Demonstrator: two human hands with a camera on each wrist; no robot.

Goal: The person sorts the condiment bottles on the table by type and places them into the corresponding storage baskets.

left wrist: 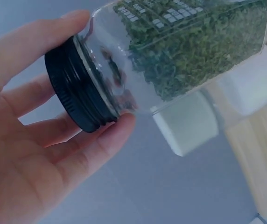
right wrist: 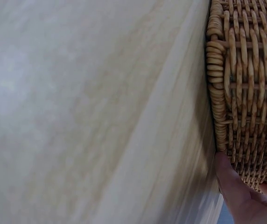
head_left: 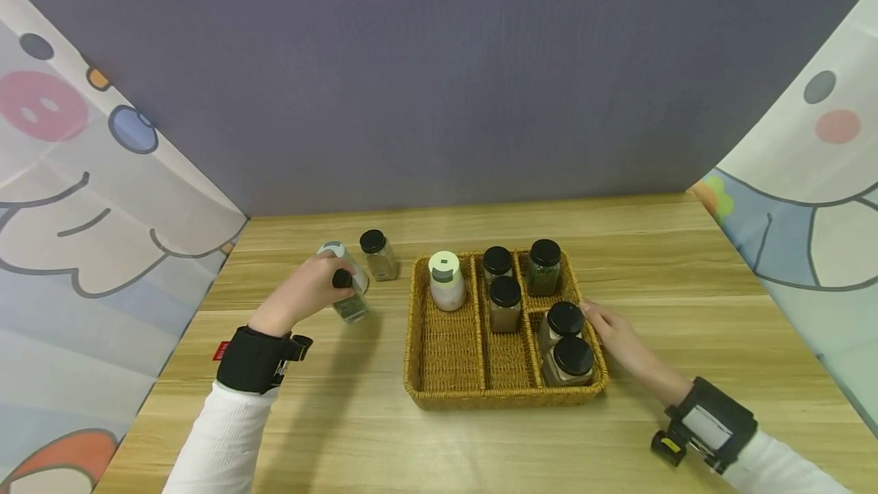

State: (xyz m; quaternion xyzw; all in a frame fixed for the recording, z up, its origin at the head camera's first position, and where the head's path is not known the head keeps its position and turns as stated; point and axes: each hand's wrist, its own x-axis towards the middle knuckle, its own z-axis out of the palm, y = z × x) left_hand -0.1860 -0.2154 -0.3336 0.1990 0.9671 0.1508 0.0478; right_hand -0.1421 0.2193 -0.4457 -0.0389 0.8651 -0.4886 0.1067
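Note:
My left hand [head_left: 309,292] pinches a clear jar of green dried herbs [left wrist: 194,56] by its black screw lid, fingers and thumb round the lid and neck. In the head view the jar tilts just above the table, in front of a white-capped jar [head_left: 333,248] that the hand partly hides. On the right, my right hand [head_left: 620,338] holds the side of a wicker basket [head_left: 504,400] at its rim. Its thumb [right wrist: 230,179] lies against the outer wall in the right wrist view; some of its fingertips are hidden.
A black-lidded jar [head_left: 379,256] stands left of the basket. Inside the divided basket are a white shaker jar [head_left: 448,288] in the left compartment, two brown spice jars [head_left: 505,311] in the middle, a green herb jar [head_left: 544,269] back right, and two jars [head_left: 571,364] front right.

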